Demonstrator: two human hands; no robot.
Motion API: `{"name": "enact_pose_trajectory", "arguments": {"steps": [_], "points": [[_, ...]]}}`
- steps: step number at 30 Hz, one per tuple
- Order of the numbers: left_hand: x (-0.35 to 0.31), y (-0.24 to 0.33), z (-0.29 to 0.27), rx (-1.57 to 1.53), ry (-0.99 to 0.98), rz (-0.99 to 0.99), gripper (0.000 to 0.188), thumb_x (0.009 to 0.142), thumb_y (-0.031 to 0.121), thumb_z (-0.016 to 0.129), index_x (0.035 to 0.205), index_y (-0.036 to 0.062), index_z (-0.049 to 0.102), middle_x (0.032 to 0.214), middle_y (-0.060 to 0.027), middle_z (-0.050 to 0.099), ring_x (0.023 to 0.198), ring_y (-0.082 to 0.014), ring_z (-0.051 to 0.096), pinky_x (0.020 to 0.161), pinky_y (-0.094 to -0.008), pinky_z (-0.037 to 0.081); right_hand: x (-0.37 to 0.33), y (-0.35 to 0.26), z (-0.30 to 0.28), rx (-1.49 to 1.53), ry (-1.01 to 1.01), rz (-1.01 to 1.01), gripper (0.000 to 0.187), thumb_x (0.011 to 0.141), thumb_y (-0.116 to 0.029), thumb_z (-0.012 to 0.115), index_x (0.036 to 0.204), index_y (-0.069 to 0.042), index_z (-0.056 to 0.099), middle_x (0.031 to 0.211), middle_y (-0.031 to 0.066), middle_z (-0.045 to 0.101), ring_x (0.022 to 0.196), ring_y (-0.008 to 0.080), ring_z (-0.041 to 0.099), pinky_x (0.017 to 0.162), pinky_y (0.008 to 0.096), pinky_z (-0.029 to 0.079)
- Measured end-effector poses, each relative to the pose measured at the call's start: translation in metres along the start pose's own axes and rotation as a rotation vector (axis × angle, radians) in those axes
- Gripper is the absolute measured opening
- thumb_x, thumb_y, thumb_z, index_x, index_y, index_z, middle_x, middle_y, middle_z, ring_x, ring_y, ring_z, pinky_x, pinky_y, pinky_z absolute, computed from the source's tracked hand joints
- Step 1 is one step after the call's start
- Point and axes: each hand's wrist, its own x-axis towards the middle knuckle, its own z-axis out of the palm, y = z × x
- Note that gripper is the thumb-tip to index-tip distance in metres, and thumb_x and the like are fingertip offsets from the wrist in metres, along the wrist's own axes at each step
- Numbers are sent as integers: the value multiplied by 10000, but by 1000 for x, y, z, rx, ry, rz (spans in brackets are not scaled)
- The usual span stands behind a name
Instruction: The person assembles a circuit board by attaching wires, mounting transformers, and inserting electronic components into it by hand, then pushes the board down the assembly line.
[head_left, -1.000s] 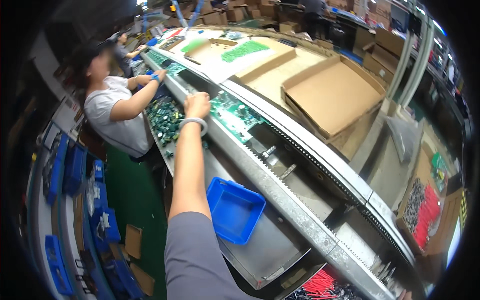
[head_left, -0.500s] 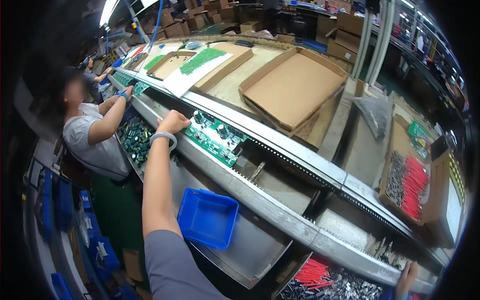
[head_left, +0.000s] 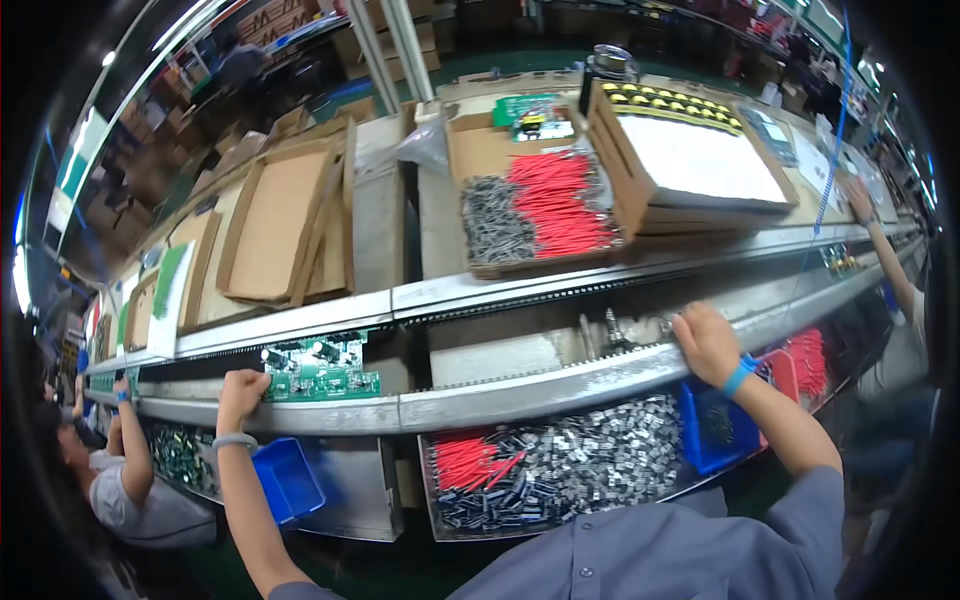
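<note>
My left hand, with a pale bangle on its wrist, pinches the left end of a green circuit board. The board carries capacitors and other parts and lies along the conveyor track, behind the near metal rail. Farther right, my right hand wears a blue wristband; its curled fingers hook over that same rail, fingertips partly hidden. Below the rail, a metal tray holds red-sleeved leads and many small metal parts. Close by my right forearm sits a blue bin, and near my left forearm another blue bin.
Beyond the track stand a shallow cardboard tray, a box of red and grey leads and a taller carton with yellow-black parts on top. A co-worker is at the left; another person's arm reaches in at the right.
The view has swung to the right. My left hand and the circuit board have moved right along the track, nearer the rail joint. My right hand is still at the rail.
</note>
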Motion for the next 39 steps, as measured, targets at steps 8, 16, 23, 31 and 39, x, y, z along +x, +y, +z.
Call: {"name": "enact_pose_trajectory", "arguments": {"steps": [8, 16, 23, 31, 39], "points": [[-33, 120, 35, 96, -88, 32, 304, 886, 409, 765, 905, 112, 827, 709, -38, 749, 708, -192, 723, 793, -381, 515, 7, -6, -34, -207, -121, -128, 262, 979, -262, 635, 850, -36, 671, 859, 156, 675, 870, 386, 655, 793, 479, 536], [-59, 199, 70, 146, -187, 121, 331, 897, 473, 741, 915, 153, 827, 826, -37, 785, 872, -246, 740, 1072, -596, 320, 128, -90, -21, 227, -27, -393, 107, 894, -123, 687, 946, -37, 653, 923, 156, 682, 887, 395, 678, 793, 492, 547], [-93, 301, 110, 191, -326, 276, 344, 948, 450, 703, 841, 138, 801, 739, -42, 751, 849, -266, 718, 1115, -671, 212, 211, -131, 35, 119, -191, -364, 403, 839, -213, 764, 1135, 24, 627, 1150, 266, 649, 1080, 436, 652, 940, 506, 543], [-101, 374, 144, 158, -450, 658, 282, 958, 331, 687, 970, 70, 793, 832, -174, 749, 910, -380, 715, 979, -517, 486, 227, -131, 41, 220, -221, -465, 247, 872, -127, 723, 1066, 7, 652, 1121, 251, 659, 1077, 432, 668, 923, 516, 567], [-9, 445, 73, 72, -139, 658, 192, 894, 159, 722, 1013, 9, 734, 953, -223, 742, 921, -419, 714, 839, -502, 557, 225, -126, 28, 223, 230, -663, 73, 897, -114, 640, 931, -69, 686, 877, 145, 710, 900, 364, 713, 752, 504, 558]]}}
